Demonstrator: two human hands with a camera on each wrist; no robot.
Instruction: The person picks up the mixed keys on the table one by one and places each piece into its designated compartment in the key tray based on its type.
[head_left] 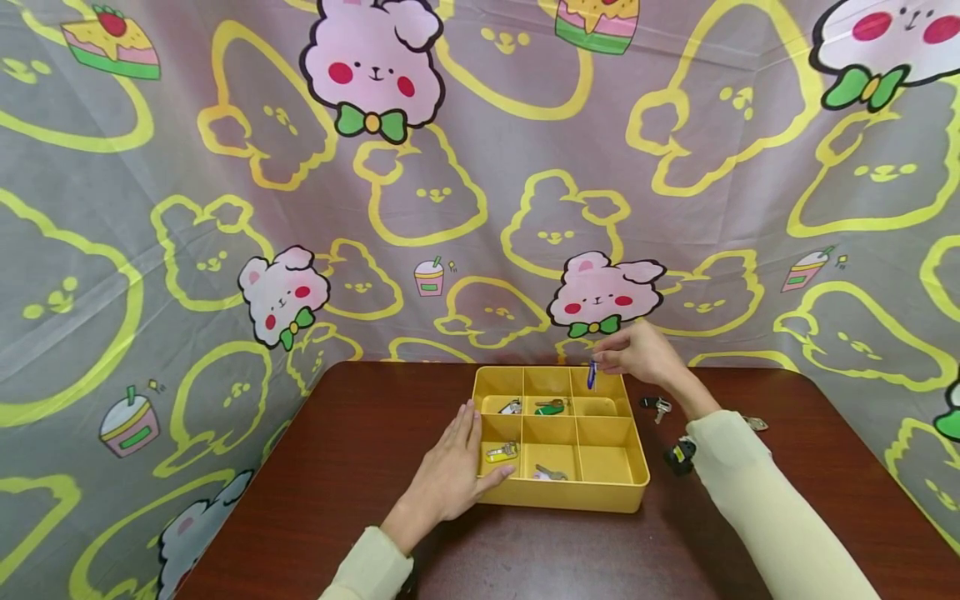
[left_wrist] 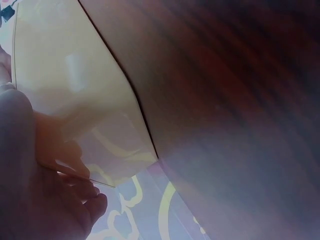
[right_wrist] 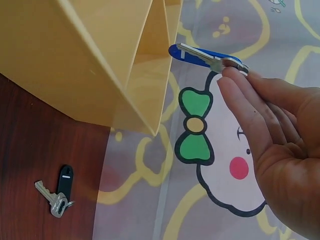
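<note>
A yellow divided box stands on the table, with two rows of three compartments. My left hand rests along its left side, fingers straight and the thumb over the front rim. Above the back right compartment, my right hand pinches a key with a blue tag, which hangs from the fingertips. Inside the box lie a key with a green tag at back middle, a key with a pale tag at back left, a yellow-tagged key at front left and another key at front middle.
Right of the box lies a key with a black tag. Nearer to the right sleeve sits a small black object with a yellow label. Another key shows beyond the sleeve. Patterned cloth hangs behind the dark wooden table.
</note>
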